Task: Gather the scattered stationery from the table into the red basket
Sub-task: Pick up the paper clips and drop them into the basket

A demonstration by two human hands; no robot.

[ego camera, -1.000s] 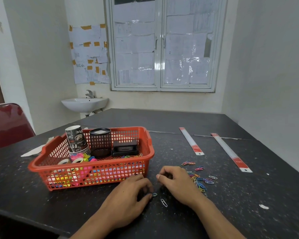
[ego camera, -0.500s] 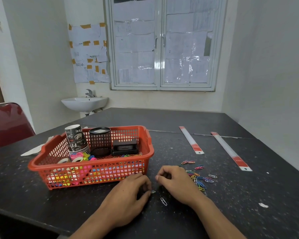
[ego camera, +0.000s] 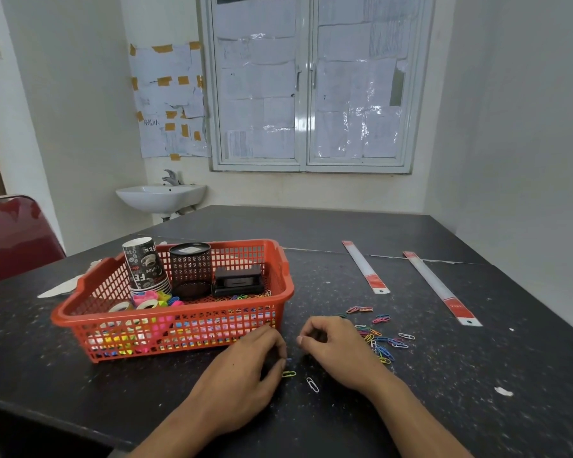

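White sink (ego camera: 161, 197) on far wall, papered window (ego camera: 308, 84) beside, red chair (ego camera: 14, 236) at left, taped sheets (ego camera: 169, 100) above sink.

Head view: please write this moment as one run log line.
left hand: pinching paper clip at table | right hand: curled beside clip pile | red basket: part filled | rulers: still out
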